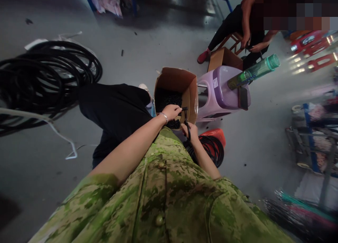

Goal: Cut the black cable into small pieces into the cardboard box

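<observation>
Over an open cardboard box [188, 84], my left hand [171, 111] pinches one end of a short black piece [185, 109]. My right hand [192, 131] is closed round the handles of a black cutting tool [186, 122], whose upper end meets the black piece. Many small black pieces [171, 98] lie inside the box. A coil of black tubing [215, 148] rests on the floor beside my right forearm, partly over a red bag [220, 135].
A purple stool [227, 93] with a green bottle [260, 72] stands right of the box. Behind it a seated person [246, 24] works over another box [224, 58]. Large black coils [52, 70] lie left; a rack [314, 141] stands right.
</observation>
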`<state>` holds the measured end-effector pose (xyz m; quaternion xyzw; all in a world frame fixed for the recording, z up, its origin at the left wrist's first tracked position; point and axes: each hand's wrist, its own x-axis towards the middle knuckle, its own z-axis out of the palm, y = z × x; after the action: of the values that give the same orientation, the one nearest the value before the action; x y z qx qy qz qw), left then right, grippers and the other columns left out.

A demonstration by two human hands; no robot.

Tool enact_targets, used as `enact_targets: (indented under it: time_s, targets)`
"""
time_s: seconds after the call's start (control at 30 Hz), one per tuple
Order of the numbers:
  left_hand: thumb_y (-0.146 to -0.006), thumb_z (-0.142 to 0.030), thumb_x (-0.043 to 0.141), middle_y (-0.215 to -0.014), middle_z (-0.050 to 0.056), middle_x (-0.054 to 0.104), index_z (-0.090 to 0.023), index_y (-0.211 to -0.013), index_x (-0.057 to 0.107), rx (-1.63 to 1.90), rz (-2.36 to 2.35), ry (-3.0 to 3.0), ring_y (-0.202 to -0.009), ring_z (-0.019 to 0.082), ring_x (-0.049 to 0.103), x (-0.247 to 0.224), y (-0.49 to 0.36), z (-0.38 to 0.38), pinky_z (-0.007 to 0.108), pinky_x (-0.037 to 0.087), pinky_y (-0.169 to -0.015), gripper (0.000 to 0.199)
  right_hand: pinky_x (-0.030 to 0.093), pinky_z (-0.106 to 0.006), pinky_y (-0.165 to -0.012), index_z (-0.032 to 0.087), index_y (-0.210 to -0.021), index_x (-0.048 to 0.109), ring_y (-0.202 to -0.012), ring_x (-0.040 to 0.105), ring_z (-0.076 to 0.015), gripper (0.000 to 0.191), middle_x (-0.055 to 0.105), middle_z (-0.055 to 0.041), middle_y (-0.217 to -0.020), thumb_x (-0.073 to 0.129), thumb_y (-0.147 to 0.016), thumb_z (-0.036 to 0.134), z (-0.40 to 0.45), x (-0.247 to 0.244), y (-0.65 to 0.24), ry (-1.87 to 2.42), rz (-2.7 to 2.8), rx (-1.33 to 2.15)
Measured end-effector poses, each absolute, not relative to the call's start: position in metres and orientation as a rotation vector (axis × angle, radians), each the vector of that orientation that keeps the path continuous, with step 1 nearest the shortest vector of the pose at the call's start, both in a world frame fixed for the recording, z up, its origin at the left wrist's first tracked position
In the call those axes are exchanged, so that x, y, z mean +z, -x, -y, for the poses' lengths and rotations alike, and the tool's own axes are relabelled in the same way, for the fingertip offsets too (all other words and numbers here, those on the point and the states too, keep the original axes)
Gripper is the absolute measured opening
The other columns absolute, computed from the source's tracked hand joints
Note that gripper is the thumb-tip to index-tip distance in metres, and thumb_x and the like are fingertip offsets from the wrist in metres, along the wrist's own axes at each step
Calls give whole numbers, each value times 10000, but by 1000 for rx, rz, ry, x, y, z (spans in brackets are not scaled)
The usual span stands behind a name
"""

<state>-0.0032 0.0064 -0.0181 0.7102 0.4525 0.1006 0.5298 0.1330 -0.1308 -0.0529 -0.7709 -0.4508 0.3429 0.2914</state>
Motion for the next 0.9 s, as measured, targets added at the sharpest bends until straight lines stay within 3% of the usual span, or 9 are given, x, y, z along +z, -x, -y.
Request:
enact_targets:
  time_s: [0.4,0.67,0.9]
  targets:
    - [-886,-346,434,-635,27,648,-149,-791,720,236,-1029,-1822,-670,155,574,-15,4,-5,238,397,-628,360,440,-252,-591,195,-694,590,-586,553,-157,398,589,-2,-584,543,-812,572,121,-49,-134,1966,1257,981]
    - [-878,-319,449,-705,25,685,-151,-925,743,298,-1012,-1827,-737,155,603,-17,3,-4,227,433,-694,342,460,-260,-620,190,-753,618,-627,565,-165,397,604,-2,-618,559,-811,579,118,-49,-137,1948,1278,1005]
    - [-864,-315,436,-675,16,665,-148,-897,744,259,-964,-1854,-697,150,574,-15,4,-4,224,412,-652,351,470,-261,-644,191,-774,624,-645,576,-159,390,619,-3,-645,580,-795,578,117,-52,-142,1927,1264,1065]
